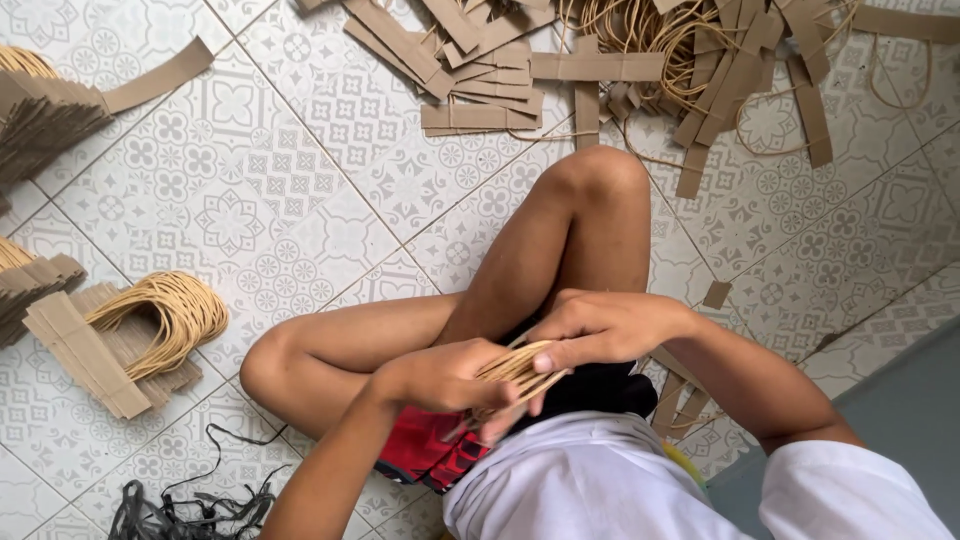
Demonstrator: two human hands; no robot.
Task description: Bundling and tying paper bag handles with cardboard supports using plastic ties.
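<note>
white shirt (pixel 590 485) filled the near edge, and just beyond it both hands met over the lap. left hand (pixel 445 375) had its grip wrapped tight around a bundle of tan strips (pixel 517 368), right hand (pixel 600 328) pinching the same bundle's far end from above. bent knee (pixel 597 175) rose behind. far off lay scattered cardboard strips (pixel 480 80) on the tiled floor (pixel 250 200); stacked handle pieces (pixel 130 335) sat left.

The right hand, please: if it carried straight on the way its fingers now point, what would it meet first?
The right hand points toward the left hand, pinching the bundle of tan paper cords between them. It would likely press into that bundle first, then the left hand.
</note>
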